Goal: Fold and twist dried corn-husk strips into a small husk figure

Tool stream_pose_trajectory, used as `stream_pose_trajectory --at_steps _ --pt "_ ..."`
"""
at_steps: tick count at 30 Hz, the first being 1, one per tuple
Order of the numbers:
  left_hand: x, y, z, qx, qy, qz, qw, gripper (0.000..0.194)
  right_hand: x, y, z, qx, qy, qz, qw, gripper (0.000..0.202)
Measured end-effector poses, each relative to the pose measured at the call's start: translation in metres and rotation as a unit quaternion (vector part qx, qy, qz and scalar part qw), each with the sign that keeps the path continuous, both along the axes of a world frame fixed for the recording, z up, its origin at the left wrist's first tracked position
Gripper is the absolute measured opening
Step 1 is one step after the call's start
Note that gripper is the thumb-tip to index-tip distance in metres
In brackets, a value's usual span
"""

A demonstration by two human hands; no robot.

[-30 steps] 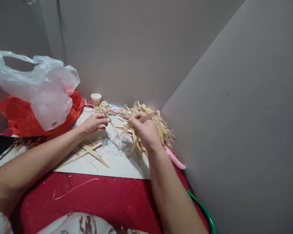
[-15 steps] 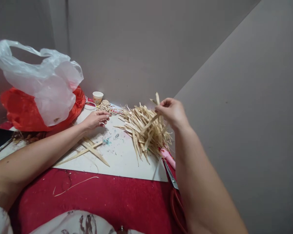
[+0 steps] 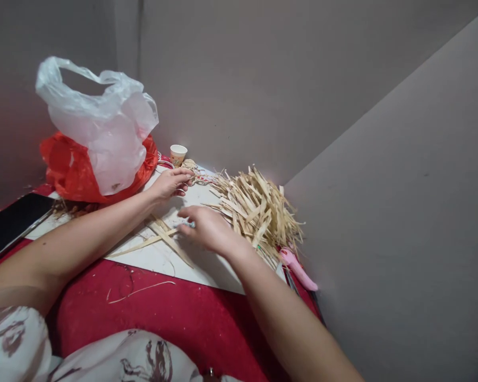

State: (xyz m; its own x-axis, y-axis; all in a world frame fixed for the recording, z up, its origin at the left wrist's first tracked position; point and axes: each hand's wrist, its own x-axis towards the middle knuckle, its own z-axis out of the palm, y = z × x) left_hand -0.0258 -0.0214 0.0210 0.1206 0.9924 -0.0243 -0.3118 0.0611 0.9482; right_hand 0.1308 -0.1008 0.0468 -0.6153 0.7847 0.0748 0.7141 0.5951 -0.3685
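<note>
My left hand (image 3: 171,183) hovers over the white board (image 3: 223,278), fingers loosely bent and apart, with nothing visible in them. My right hand (image 3: 207,227) is above the middle of the board, its thumb and forefinger spread and no strip seen between them. Just left of its fingertips lie a few flat straw-coloured strips (image 3: 171,245), crossed over one another. A big heap of similar strips (image 3: 258,207) rests behind and to the right of that hand.
A white and red plastic bag (image 3: 111,143) stands at the back left, near a paper cup (image 3: 178,154). A dark flat device (image 3: 14,225) lies at the far left. Beside the heap is a pink handle-like object (image 3: 298,269). Grey walls close off the back and right.
My right hand has left the heap, where it held a strip, and moved left and down toward the crossed strips. That strip is no longer visible in it. The view has shifted.
</note>
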Motion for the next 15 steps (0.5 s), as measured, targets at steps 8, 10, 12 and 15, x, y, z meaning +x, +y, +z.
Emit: stream_pose_trajectory --at_steps 8,10,12,15 --pt "0.001 0.000 0.002 -0.005 0.002 0.003 1.000 0.017 -0.027 -0.015 -0.024 0.046 -0.113 0.083 0.989 0.021" --pt "0.001 0.002 0.001 -0.003 0.001 0.002 1.000 0.018 -0.018 -0.013 -0.024 0.025 -0.086 0.055 0.994 0.018" --pt "0.000 0.003 0.002 -0.002 -0.004 0.002 1.000 0.018 -0.006 -0.009 -0.025 -0.023 -0.010 0.010 1.000 0.013" --pt "0.000 0.003 0.002 -0.005 -0.017 0.005 1.000 0.017 0.017 0.003 -0.034 -0.136 0.211 -0.076 0.965 0.006"
